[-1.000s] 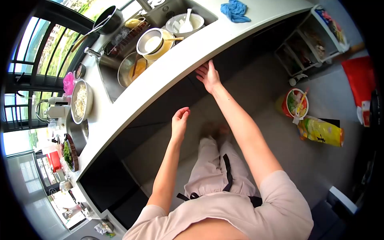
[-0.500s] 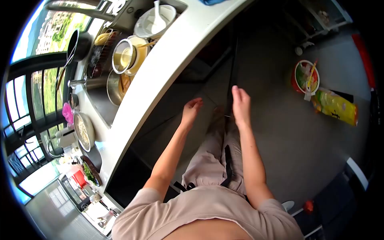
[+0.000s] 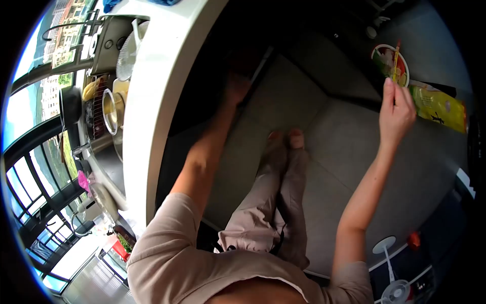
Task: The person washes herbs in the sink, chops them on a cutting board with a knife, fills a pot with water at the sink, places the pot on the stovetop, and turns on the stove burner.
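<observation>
My left hand reaches into the dark space below the counter, beside the pale edge of a dark panel; it is blurred and in shadow, and its fingers are not clear. Out to the right, my right hand is raised with its fingers drawn together. It is at the outer end of a long dark panel that looks like a cabinet door. What its fingers hold, if anything, is hidden. Just beyond it, in view, are a round tub with a yellow stick in it and a yellow bag.
The white counter curves along my left, bearing a ribbed clear bowl, a strainer and a pot. A white fan stands at lower right. My feet are on grey floor tiles.
My hands have moved apart: the left up under the counter, the right outward to the right. The dark panel has swung out to the right, and the view has turned.
</observation>
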Demonstrator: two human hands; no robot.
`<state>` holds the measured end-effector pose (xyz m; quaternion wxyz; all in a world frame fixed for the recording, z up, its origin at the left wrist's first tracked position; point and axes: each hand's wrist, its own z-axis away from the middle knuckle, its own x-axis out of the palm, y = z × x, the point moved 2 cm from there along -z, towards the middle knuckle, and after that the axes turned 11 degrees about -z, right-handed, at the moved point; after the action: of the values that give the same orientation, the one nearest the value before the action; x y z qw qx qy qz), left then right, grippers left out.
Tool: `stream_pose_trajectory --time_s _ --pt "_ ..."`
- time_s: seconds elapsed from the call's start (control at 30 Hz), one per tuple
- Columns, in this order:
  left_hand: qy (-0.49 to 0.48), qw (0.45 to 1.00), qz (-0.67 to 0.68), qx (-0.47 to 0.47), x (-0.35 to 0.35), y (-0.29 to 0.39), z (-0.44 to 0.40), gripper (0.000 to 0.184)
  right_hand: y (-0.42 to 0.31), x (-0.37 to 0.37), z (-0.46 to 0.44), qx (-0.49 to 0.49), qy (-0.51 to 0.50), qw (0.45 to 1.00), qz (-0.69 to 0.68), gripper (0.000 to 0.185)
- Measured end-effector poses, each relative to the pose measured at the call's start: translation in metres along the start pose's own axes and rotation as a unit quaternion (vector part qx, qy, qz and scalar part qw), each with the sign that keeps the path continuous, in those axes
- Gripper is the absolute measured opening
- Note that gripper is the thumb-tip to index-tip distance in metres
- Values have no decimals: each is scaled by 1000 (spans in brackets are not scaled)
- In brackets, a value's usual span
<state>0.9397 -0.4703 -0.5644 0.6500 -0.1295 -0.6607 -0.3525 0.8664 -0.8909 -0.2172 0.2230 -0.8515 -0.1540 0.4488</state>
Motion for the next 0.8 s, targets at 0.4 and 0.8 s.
stream_pose_trajectory --time_s 0.4,0.8 --pt "336 911 10 238 22 53 -198 44 53 8 -40 -21 -25 999 -25 22" --pt "403 827 123 371 39 44 -119 46 47 6 -41 -11 -67 998 -12 24"
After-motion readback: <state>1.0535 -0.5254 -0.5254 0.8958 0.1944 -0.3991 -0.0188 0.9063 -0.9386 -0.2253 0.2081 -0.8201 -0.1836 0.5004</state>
